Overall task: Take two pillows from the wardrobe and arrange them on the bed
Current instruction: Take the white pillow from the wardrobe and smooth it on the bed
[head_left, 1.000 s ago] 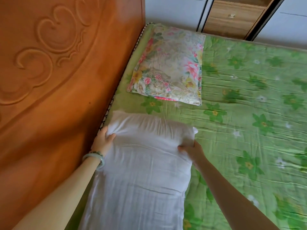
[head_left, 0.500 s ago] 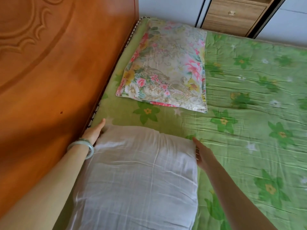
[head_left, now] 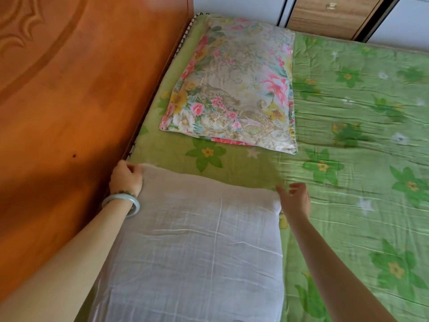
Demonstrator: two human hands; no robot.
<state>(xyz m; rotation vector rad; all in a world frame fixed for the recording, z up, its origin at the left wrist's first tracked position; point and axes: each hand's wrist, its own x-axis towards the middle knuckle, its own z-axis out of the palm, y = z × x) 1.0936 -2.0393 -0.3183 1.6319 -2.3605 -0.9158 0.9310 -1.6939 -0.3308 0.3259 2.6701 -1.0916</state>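
A white pillow lies flat on the bed against the headboard, nearest to me. A floral pillow lies farther along the headboard, apart from the white one. My left hand grips the white pillow's far left corner, fingers curled on the fabric. My right hand hovers at the pillow's far right corner with fingers spread, holding nothing.
The carved wooden headboard runs along the left. A green flowered sheet covers the mattress. A wooden drawer unit and a white wall stand beyond the bed's far side.
My right hand has let go of the white pillow's corner and opened. The pillow now lies flatter. My left hand has closed on its left corner.
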